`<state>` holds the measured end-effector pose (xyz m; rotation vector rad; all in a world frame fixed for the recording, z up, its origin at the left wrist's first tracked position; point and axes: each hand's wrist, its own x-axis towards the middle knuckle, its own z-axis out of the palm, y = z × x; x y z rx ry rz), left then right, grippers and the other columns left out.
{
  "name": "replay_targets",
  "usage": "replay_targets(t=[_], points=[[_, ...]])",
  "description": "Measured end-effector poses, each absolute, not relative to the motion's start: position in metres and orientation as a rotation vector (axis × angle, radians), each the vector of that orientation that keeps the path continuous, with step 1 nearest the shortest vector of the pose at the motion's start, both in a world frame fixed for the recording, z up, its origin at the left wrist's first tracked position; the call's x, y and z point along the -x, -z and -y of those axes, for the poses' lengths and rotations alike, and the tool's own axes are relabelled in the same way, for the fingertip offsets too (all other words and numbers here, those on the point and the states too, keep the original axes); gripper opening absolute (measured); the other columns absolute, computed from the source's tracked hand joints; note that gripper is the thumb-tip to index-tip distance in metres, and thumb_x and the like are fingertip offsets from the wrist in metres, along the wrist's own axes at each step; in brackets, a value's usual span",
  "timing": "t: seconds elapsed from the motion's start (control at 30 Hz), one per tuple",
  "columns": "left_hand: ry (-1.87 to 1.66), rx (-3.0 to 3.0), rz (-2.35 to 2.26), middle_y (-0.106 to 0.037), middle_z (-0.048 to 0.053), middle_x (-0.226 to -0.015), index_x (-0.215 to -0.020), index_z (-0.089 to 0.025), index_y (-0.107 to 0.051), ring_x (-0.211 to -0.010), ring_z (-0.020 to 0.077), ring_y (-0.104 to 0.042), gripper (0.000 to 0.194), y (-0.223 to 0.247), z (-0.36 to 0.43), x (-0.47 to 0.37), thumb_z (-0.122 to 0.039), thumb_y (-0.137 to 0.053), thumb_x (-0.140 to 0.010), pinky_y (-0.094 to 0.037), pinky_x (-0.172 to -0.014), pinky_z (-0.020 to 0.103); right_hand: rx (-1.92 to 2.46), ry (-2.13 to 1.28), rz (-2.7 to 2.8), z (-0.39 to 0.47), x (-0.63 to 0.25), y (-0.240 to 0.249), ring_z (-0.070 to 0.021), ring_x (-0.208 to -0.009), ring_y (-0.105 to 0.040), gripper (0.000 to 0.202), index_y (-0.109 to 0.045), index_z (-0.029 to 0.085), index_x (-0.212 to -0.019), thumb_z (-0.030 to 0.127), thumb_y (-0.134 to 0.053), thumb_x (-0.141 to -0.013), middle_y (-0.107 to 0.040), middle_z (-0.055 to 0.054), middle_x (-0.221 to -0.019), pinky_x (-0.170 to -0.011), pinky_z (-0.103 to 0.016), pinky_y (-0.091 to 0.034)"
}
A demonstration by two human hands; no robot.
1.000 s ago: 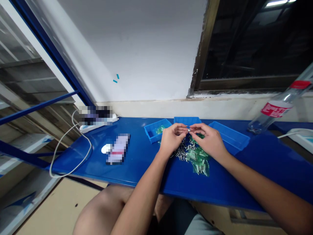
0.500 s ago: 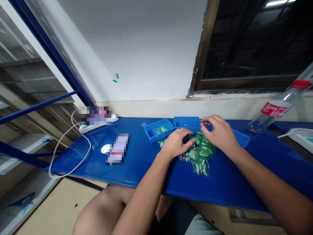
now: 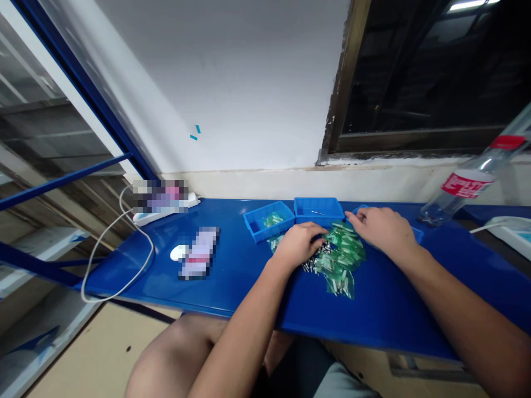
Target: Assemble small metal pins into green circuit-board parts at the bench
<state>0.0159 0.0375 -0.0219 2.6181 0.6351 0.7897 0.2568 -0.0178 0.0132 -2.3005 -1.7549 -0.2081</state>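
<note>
Green-tinted plastic packets [image 3: 344,251] with small metal pieces inside lie heaped on the blue table. Loose metal pieces [image 3: 311,266] are at the heap's left side. My left hand [image 3: 301,243] rests at these pieces, fingers curled and close together; what it pinches, if anything, is too small to name. My right hand [image 3: 379,228] is over the right blue tray [image 3: 417,236], mostly covering it, thumb and fingers bent; anything between them is hidden. The left blue tray [image 3: 255,224] holds packets. A thin metal item [image 3: 318,213] lies in the middle blue tray [image 3: 319,202].
A clear bottle with a red label [image 3: 467,185] stands at the back right, near a white device [image 3: 514,235]. On the left are a blurred phone-like object [image 3: 201,251], a white oval item [image 3: 179,252], a power strip [image 3: 166,213] and a looped white cable [image 3: 153,243].
My right hand has moved right, away from the heap and over the right tray. My left hand has shifted slightly down, its fingers closer together.
</note>
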Motion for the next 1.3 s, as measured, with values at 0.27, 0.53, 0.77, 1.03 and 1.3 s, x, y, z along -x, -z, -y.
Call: replay_targets(t=[0.27, 0.53, 0.77, 1.03, 1.3], points=[[-0.809, -2.658, -0.654, -0.079, 0.006, -0.118, -0.104, -0.019, -0.078, -0.108, 0.0230, -0.073, 0.018, 0.020, -0.038, -0.018, -0.017, -0.060, -0.102, -0.057, -0.101, 0.037, 1.620, 0.377, 1.901, 0.012, -0.248, -0.007, -0.0280, -0.086, -0.069, 0.034, -0.062, 0.024, -0.077, 0.046, -0.055, -0.103, -0.074, -0.007, -0.081, -0.077, -0.038, -0.048], [-1.180, -2.371, -0.699, -0.078, 0.007, -0.116, -0.110, -0.020, -0.072, -0.112, 0.0230, -0.071, 0.014, 0.008, -0.034, -0.016, -0.021, -0.059, -0.104, -0.054, -0.106, 0.041, 1.329, 0.205, 1.826, 0.022, -0.230, -0.017, -0.0269, -0.094, -0.069, 0.025, -0.071, 0.023, -0.096, 0.037, -0.053, -0.106, -0.076, -0.009, -0.096, -0.089, -0.041, -0.053], [-1.333, -1.943, -0.719, -0.078, 0.009, -0.107, -0.111, -0.019, -0.073, -0.094, 0.0213, -0.073, 0.016, 0.001, -0.032, -0.016, -0.029, -0.063, -0.103, -0.060, -0.086, 0.036, 1.271, -0.395, 1.677, 0.023, -0.215, -0.004, -0.0275, -0.097, -0.075, 0.034, -0.073, 0.026, -0.116, 0.051, -0.074, -0.093, -0.079, -0.007, -0.109, -0.088, -0.043, -0.061], [-1.183, -1.621, -0.587, -0.075, 0.009, -0.099, -0.123, -0.018, -0.070, -0.089, 0.0188, -0.072, 0.038, 0.010, -0.037, -0.021, -0.035, -0.081, -0.091, -0.059, -0.082, 0.033, 1.121, -0.800, 1.289, 0.015, -0.206, 0.008, -0.0234, -0.084, -0.075, 0.044, -0.072, 0.021, -0.099, 0.053, -0.090, -0.074, -0.078, -0.007, -0.091, -0.079, -0.039, -0.065], [-1.268, -1.763, -0.612, -0.073, 0.012, -0.112, -0.135, -0.020, -0.065, -0.090, 0.0188, -0.071, 0.044, 0.006, -0.034, -0.019, -0.032, -0.077, -0.094, -0.062, -0.080, 0.035, 1.049, -0.898, 1.268, 0.020, -0.201, -0.001, -0.0176, -0.073, -0.071, 0.063, -0.063, 0.024, -0.131, 0.047, -0.089, -0.079, -0.071, 0.001, -0.080, -0.074, -0.033, -0.062]])
